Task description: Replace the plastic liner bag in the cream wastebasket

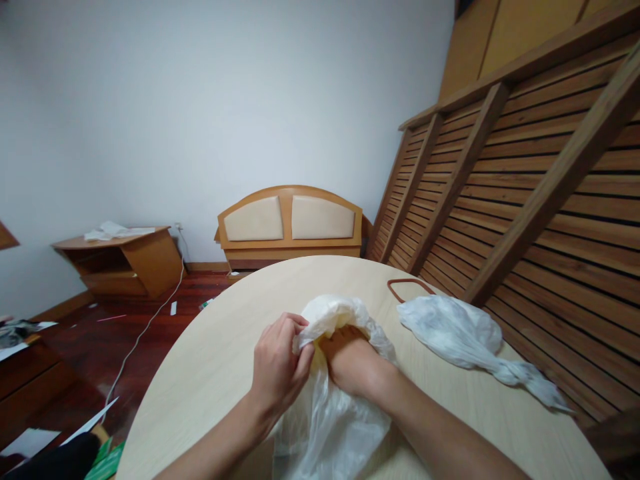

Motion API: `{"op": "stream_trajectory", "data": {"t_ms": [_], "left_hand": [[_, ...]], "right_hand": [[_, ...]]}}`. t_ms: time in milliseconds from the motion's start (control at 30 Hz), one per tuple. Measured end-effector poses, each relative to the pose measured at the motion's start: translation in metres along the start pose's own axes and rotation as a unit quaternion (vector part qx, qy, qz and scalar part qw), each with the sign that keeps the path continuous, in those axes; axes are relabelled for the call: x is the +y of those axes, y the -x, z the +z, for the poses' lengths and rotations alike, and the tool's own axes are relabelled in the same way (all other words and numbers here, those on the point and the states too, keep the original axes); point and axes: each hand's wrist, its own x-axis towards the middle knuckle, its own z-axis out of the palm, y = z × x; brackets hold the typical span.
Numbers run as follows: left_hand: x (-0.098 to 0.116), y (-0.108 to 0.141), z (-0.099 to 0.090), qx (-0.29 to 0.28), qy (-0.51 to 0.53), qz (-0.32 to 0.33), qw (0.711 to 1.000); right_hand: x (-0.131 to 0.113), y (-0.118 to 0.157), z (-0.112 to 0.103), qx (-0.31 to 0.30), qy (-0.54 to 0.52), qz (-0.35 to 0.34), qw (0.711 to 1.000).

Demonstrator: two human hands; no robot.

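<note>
- A plain pale wall [250,100] rises behind a round, light wood-grain counter [210,373]; an arched wooden headboard with two cream padded panels [287,217] stands beyond its far edge, and a large brown slatted wooden frame [500,167] leans on the right.
- The crumpled, translucent white plastic bag [340,427] sits on the near middle of the counter, mouth spread and facing up.
- The left hand [280,357] is clamped on the bag's rim, thumb against fingers, at the left of the mouth.
- The right hand [350,360] reaches into the mouth; its fingertips are out of sight, so I cannot tell whether they grip anything.
- By my reading, opening the bag is done and the reach inside is partway through; the right hand is not yet out.
- To the right lies a second whitish plastic bag with a twisted, knotted-looking tail [445,327], untouched by either hand, with a thin reddish-brown rounded loop [389,287] just beyond it.
- A pale yellow tint shows inside the mouth; whether it is contents or lining is unclear.
- The open bag's lower end and both forearms are cut off by the bottom edge, and the second bag's contents cannot be made out.
</note>
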Motion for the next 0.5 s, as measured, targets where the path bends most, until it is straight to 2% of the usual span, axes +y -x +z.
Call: {"op": "stream_trajectory", "data": {"t_ms": [133,333,500], "left_hand": [[-0.0013,-0.0009,-0.0005,-0.001,0.008,-0.03,1.0],[0.0016,-0.0011,-0.0005,-0.008,0.015,0.0,1.0],[0.0,-0.0019,-0.0005,-0.009,0.016,-0.026,0.999]], "right_hand": [[0.0025,-0.002,0.0006,0.032,-0.024,0.011,0.999],[0.0062,-0.0068,0.0069,0.034,-0.039,0.017,0.999],[0.0057,-0.0006,0.0034,0.052,-0.038,0.014,0.998]]}}
